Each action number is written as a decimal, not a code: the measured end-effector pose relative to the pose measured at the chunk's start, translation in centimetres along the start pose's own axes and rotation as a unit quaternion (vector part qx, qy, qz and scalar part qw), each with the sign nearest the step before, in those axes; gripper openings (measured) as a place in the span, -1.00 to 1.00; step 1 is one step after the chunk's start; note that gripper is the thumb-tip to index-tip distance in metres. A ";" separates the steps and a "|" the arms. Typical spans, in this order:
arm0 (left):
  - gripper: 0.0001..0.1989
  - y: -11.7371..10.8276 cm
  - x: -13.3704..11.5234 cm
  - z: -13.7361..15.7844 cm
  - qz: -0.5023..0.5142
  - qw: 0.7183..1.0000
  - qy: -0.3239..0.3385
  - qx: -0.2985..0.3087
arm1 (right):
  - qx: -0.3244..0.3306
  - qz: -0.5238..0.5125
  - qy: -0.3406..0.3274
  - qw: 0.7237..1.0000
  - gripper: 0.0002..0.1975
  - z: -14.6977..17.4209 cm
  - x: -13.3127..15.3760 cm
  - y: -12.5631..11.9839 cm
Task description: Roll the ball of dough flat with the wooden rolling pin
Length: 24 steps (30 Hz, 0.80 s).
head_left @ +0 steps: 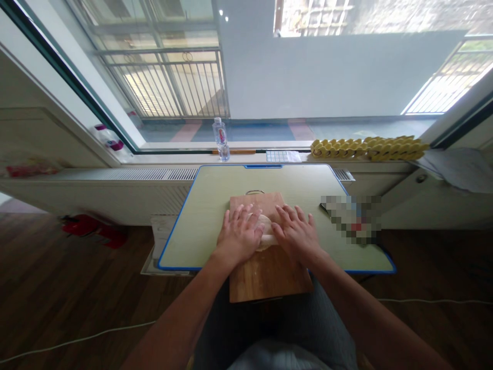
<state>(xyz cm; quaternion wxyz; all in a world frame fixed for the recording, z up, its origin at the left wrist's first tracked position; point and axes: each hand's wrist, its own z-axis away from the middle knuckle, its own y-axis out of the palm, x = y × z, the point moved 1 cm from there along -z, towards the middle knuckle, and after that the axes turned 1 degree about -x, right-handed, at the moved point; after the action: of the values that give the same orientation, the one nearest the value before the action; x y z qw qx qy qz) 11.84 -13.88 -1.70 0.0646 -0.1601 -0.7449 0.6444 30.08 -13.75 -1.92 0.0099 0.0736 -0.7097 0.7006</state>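
A pale, flattened piece of dough (264, 222) lies on a wooden cutting board (265, 275). Across the dough, between my palms, runs a light straight bar (268, 240) that looks like a rolling pin; its ends are hidden under my hands. My left hand (241, 231) rests palm down at the left side of the dough, fingers stretched forward and spread. On the right side, my right hand (296, 230) lies the same way, thumb close to the dough and fingers spread. A metal handle (254, 192) shows at the board's far edge.
The board overhangs the near edge of a pale green table (185, 241) with blue trim. A pixelated item (352, 218) lies at the table's right. A water bottle (221, 139) and a yellow ridged object (367, 148) stand on the windowsill. A red fire extinguisher (94, 230) is at left.
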 end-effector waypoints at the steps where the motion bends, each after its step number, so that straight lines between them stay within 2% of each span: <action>1: -0.44 0.2 0.3 -0.9 0.005 1.000 -0.008 0.016 | 0.013 -0.007 0.006 1.000 -0.34 -0.8 0.0 -0.1; 5: -0.41 0.4 1.0 -2.4 0.021 0.998 -0.025 0.056 | 0.042 -0.026 0.011 0.999 -0.30 -2.3 -0.1 -0.4; 11: -0.44 -0.2 -0.5 1.6 -0.008 1.000 0.003 -0.002 | 0.001 -0.004 -0.010 1.000 -0.39 1.5 -0.2 0.5; 14: -0.46 -0.4 -0.7 2.3 -0.011 1.000 0.013 -0.011 | -0.007 0.000 -0.020 1.000 -0.41 2.3 -0.3 0.6; 16: -0.45 -0.1 -0.4 1.3 -0.012 1.000 0.013 0.000 | -0.004 -0.002 -0.012 1.000 -0.40 1.5 -0.3 0.5; 21: -0.42 0.7 1.4 -3.3 0.007 0.999 -0.018 0.046 | 0.031 -0.027 0.009 0.999 -0.29 -3.0 -0.4 -0.2; 24: -0.42 0.7 1.6 -3.9 0.010 0.999 -0.027 0.044 | 0.039 -0.028 0.013 0.999 -0.29 -3.8 -0.4 -0.2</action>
<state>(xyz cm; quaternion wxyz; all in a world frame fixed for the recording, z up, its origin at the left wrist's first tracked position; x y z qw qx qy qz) 11.64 -9.57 -1.94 0.0453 -0.1470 -0.7157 0.6813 30.18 -9.98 -1.66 0.0361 0.0849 -0.6795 0.7278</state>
